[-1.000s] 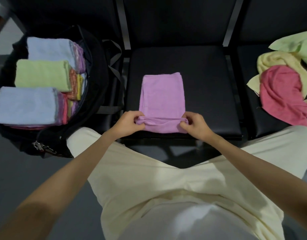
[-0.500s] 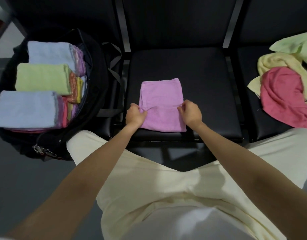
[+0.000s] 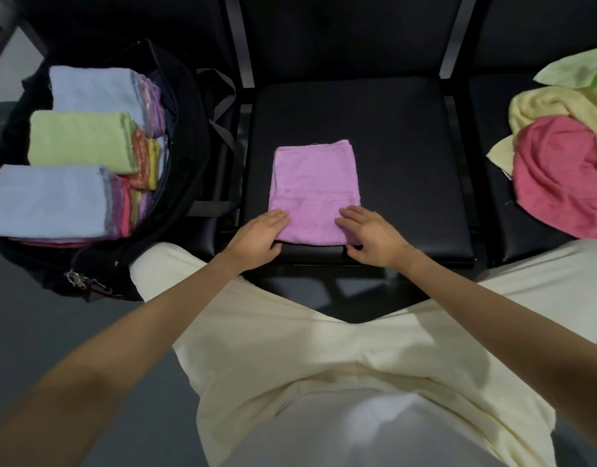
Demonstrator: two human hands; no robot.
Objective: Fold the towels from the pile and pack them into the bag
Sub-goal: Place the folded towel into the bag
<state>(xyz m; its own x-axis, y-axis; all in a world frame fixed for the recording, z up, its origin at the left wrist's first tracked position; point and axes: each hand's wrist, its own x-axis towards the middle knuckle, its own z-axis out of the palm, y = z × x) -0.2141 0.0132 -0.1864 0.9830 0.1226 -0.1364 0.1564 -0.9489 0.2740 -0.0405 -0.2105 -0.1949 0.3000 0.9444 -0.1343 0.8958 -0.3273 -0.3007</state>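
Observation:
A folded purple towel lies flat on the middle black seat. My left hand rests with straight fingers on its near left corner. My right hand lies flat on the near right corner, thumb at the towel's front edge. The open black bag stands on the left, packed with folded towels: light blue, green and another light blue on top. The loose pile on the right seat holds a pink towel, a yellow towel and a light green towel.
Black seat backs rise behind the seats. Grey floor lies below the bag and under my legs in cream trousers. The bag's straps hang between the bag and the middle seat, and a metal zip clip hangs at its near edge.
Both hands carried the towel's near edge away from me over the rest, halving it. They then let go and came back to lie flat on the near corners.

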